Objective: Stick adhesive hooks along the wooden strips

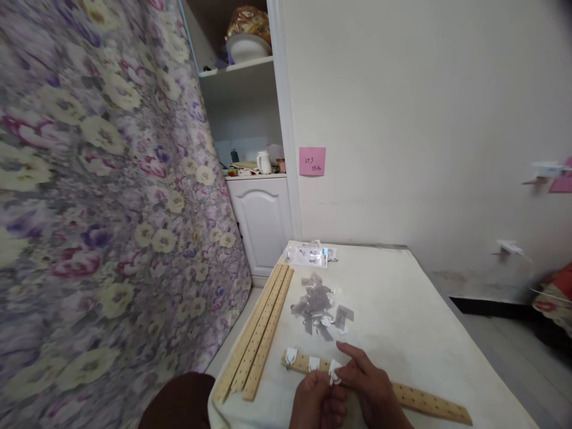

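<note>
A light wooden strip with rows of holes (429, 400) lies across the near part of the table. Two small white cards, the left one (291, 356) and the middle one (314, 363), each with a small metal ring-like piece, sit on its left end. At a third white card (334, 367) with a similar piece, my left hand (318, 400) is closed, its fingers curled and pinching at the card's lower edge. My right hand (373, 384) presses its thumb and fingers on the card's right side, with one finger raised. The exact fingertip contact is partly hidden.
Several holed wooden strips (257, 339) lie along the table's left side. A pile of grey translucent packets (318, 301) is in the middle. Clear packaging (308, 256) rests at the far edge. A floral curtain (111, 208) hangs to the left.
</note>
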Tool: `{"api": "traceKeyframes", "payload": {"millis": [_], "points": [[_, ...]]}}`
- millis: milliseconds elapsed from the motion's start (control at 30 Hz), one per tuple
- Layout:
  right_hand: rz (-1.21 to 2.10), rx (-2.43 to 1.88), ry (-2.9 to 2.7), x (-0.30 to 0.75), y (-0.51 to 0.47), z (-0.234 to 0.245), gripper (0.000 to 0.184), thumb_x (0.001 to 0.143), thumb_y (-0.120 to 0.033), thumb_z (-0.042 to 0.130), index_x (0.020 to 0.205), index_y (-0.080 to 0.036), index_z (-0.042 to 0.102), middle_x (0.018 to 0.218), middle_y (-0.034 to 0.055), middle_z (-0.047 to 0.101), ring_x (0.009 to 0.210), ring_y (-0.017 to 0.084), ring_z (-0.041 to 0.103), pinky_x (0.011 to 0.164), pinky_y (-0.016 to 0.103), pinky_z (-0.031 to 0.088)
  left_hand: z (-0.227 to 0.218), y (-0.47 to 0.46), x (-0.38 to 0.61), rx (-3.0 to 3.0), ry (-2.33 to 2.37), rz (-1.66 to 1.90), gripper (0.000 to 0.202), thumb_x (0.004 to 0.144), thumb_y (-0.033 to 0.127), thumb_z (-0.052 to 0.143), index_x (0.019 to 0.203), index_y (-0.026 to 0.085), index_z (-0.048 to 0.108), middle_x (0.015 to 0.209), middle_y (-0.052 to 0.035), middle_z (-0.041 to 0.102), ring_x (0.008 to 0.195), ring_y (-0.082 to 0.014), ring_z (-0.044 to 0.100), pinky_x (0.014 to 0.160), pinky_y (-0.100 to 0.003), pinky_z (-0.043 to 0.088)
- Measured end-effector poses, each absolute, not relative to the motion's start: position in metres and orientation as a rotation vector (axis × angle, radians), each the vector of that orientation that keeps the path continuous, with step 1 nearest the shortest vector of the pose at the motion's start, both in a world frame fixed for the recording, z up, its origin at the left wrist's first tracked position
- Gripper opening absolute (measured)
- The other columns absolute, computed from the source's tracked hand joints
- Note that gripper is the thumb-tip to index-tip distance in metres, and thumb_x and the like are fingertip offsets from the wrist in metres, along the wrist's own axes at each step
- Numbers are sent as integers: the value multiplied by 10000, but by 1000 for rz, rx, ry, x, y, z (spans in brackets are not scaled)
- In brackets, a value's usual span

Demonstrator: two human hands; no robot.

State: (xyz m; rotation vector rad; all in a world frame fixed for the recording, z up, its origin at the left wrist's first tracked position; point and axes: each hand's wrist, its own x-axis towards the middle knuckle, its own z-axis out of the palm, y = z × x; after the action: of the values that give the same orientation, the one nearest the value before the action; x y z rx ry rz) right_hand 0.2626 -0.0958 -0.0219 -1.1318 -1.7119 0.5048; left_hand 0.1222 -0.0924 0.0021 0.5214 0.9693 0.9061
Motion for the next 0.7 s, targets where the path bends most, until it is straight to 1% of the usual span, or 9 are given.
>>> {"api": "traceKeyframes", "payload": {"millis": [67,100,167,233,267,333,433,533,700], "points": [[440,-1072,-1714,268,-95,-19,254,873,-251,396,976,-251,628,1036,73,639,772,150,638,705,247,513,2,-94,122,519,973,897,400,540,417,727,693,194,432,509,5,623,354,-75,503,353,-164,267],[423,-1075,-1701,270,-95,-16,253,874,-249,385,942,-239,629,1065,80,623,828,162,628,742,262,502,1,-94,123,518,976,889,396,549,419,724,699,193,436,517,2,627,357,-75,506,354,-165,272],[486,-1163,-1658,273,-94,-10,235,873,-267,391,918,-221,618,935,64,642,810,169,612,721,262,487,-1,-96,124,520,980,869,380,571,422,713,714,188,449,534,-5,634,369,-81,517,363,-170,291],[621,-1278,-1644,273,-92,-5,213,862,-306,425,851,-210,614,757,24,634,693,157,588,630,240,462,-6,-98,126,519,1000,855,367,579,420,706,704,187,451,538,-6,634,365,-82,514,365,-175,295],[685,-1324,-1648,272,-91,-5,210,852,-320,442,808,-205,612,703,9,623,643,148,568,589,230,441,-10,-99,127,516,1015,856,362,578,418,704,691,187,449,541,-6,634,363,-80,511,365,-174,292],[778,-1387,-1651,270,-89,-7,199,826,-320,474,743,-197,606,644,-11,606,602,136,543,558,219,411,-18,-101,130,513,1042,878,354,580,417,700,666,184,447,558,-8,636,366,-75,508,369,-173,291],[825,-1446,-1660,267,-86,-15,152,787,-274,499,715,-190,602,626,-24,601,599,127,536,563,210,391,-30,-102,132,498,1045,902,340,589,412,701,658,178,465,584,-9,638,397,-82,526,393,-181,324],[757,-1516,-1679,265,-84,-20,128,776,-247,491,727,-199,598,658,-26,616,630,127,549,594,214,385,-39,-99,134,432,1035,902,298,607,369,702,674,170,490,582,-10,633,430,-92,546,425,-193,365],[626,-1603,-1723,262,-81,-24,129,797,-241,454,760,-229,577,746,-26,635,703,132,569,660,229,381,-44,-92,141,342,1088,955,185,703,304,635,692,175,502,566,6,622,462,-93,568,456,-187,387]]}}
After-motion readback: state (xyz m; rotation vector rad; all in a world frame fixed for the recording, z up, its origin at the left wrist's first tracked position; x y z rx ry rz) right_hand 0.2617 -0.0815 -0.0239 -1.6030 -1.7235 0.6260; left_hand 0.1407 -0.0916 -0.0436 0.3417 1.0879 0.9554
